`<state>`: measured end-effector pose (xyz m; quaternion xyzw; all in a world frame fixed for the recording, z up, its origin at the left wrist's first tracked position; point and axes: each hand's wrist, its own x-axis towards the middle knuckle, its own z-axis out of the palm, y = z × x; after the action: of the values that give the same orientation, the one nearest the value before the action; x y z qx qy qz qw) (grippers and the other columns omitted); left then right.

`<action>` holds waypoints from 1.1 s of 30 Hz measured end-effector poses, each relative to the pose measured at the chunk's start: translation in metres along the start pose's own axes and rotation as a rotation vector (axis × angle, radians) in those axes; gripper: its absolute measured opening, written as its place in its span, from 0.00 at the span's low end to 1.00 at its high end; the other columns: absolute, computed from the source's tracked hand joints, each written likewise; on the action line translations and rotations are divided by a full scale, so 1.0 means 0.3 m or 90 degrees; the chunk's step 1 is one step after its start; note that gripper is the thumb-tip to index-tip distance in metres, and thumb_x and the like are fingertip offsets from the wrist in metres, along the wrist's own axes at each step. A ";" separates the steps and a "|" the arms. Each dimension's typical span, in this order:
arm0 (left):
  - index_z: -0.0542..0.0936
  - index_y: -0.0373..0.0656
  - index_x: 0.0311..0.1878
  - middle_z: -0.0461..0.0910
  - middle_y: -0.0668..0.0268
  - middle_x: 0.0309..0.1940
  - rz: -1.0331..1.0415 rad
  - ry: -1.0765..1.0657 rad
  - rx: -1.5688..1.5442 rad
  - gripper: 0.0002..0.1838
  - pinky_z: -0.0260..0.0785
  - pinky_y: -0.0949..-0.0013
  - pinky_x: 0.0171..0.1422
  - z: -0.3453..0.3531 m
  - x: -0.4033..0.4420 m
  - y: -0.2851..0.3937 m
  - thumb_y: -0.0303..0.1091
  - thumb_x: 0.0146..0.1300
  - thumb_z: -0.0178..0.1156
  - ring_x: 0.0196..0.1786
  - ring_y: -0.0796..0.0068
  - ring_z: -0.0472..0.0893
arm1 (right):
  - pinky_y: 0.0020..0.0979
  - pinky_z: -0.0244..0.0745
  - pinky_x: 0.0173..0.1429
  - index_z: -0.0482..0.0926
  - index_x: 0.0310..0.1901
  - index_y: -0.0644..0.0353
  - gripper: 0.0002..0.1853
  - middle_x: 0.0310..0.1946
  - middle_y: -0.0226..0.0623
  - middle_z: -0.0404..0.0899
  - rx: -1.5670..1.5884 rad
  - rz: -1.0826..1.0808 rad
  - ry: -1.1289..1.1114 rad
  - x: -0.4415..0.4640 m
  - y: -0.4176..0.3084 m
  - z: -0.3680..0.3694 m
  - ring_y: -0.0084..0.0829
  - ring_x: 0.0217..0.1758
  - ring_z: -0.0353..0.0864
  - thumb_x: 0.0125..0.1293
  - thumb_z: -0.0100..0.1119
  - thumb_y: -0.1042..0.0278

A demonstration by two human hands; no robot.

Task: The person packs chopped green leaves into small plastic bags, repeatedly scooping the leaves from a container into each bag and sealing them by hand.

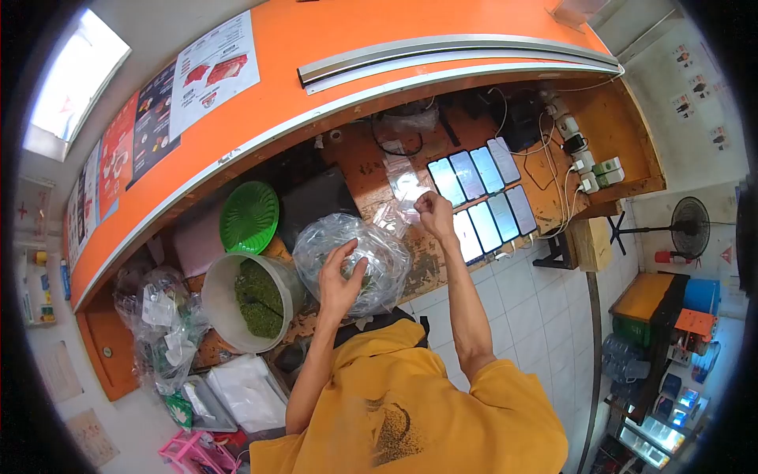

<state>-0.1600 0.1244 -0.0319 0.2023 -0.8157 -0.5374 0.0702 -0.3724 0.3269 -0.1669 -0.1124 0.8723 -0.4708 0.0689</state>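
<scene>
My left hand (341,283) is over a large bundle of clear plastic (383,268), its thumb and fingers apart. What lies inside that plastic is hard to make out. Farther right, my right hand (434,215) has its fingers curled together beside small clear plastic packets (392,217) on the worn orange counter (426,272). Whatever its fingers may hold is too small to name. A white bucket (212,296) of chopped green leaves (258,300) stands to the left of my left hand. Behind the bucket leans a green plastic basket (249,217).
Several lit phones (478,174) lie in two rows right of my right hand. Chargers and cables (584,162) crowd the right end. Crumpled plastic bags (162,316) and a stack of white bags (249,391) are at left. An orange panel (347,35) overhangs the counter.
</scene>
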 end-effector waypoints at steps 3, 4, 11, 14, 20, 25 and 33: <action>0.83 0.39 0.65 0.86 0.56 0.58 -0.002 0.008 -0.107 0.22 0.76 0.63 0.62 0.015 0.040 -0.002 0.30 0.70 0.69 0.60 0.64 0.85 | 0.29 0.75 0.43 0.84 0.37 0.64 0.02 0.29 0.28 0.83 0.139 -0.005 -0.273 -0.060 -0.202 -0.134 0.21 0.36 0.79 0.68 0.68 0.77; 0.84 0.38 0.64 0.87 0.57 0.56 0.000 0.013 -0.157 0.20 0.76 0.64 0.61 0.016 0.051 -0.003 0.30 0.70 0.69 0.58 0.66 0.85 | 0.30 0.75 0.44 0.85 0.38 0.64 0.02 0.30 0.30 0.84 0.156 0.000 -0.327 -0.086 -0.268 -0.168 0.22 0.37 0.80 0.67 0.69 0.75; 0.87 0.36 0.53 0.89 0.68 0.43 -0.077 -0.214 -0.204 0.10 0.76 0.72 0.51 -0.096 0.039 0.020 0.31 0.75 0.66 0.44 0.80 0.83 | 0.27 0.74 0.45 0.85 0.40 0.64 0.04 0.32 0.25 0.82 0.182 -0.059 -0.492 -0.164 -0.502 -0.233 0.18 0.39 0.76 0.67 0.72 0.76; 0.87 0.36 0.49 0.88 0.68 0.40 -0.112 -0.191 -0.255 0.09 0.74 0.75 0.45 -0.123 -0.005 0.025 0.32 0.75 0.67 0.40 0.82 0.82 | 0.28 0.74 0.45 0.85 0.40 0.64 0.06 0.32 0.27 0.83 0.165 -0.070 -0.483 -0.185 -0.555 -0.209 0.19 0.39 0.77 0.65 0.74 0.75; 0.87 0.34 0.45 0.87 0.67 0.34 -0.160 -0.057 -0.402 0.07 0.73 0.76 0.39 -0.194 -0.087 -0.003 0.29 0.73 0.68 0.33 0.83 0.81 | 0.35 0.82 0.47 0.86 0.44 0.65 0.16 0.35 0.39 0.89 0.021 -0.170 -0.050 -0.311 -0.712 -0.053 0.30 0.40 0.88 0.57 0.80 0.68; 0.86 0.32 0.45 0.86 0.67 0.31 -0.128 0.061 -0.421 0.07 0.75 0.75 0.37 -0.271 -0.141 -0.067 0.28 0.72 0.69 0.29 0.82 0.80 | 0.32 0.84 0.46 0.86 0.46 0.66 0.14 0.36 0.42 0.90 0.194 -0.130 -0.252 -0.483 -0.839 0.071 0.31 0.39 0.90 0.61 0.77 0.71; 0.84 0.34 0.46 0.85 0.66 0.36 -0.107 0.036 -0.458 0.08 0.76 0.73 0.43 -0.343 -0.184 -0.105 0.31 0.75 0.67 0.37 0.80 0.82 | 0.34 0.86 0.46 0.87 0.47 0.67 0.10 0.37 0.48 0.91 0.226 -0.140 -0.234 -0.521 -0.866 0.159 0.36 0.40 0.94 0.66 0.69 0.75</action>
<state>-0.0677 0.0486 -0.0124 0.2454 -0.5527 -0.7881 0.1152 -0.1765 0.1910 0.0267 -0.2762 0.7315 -0.5929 0.1927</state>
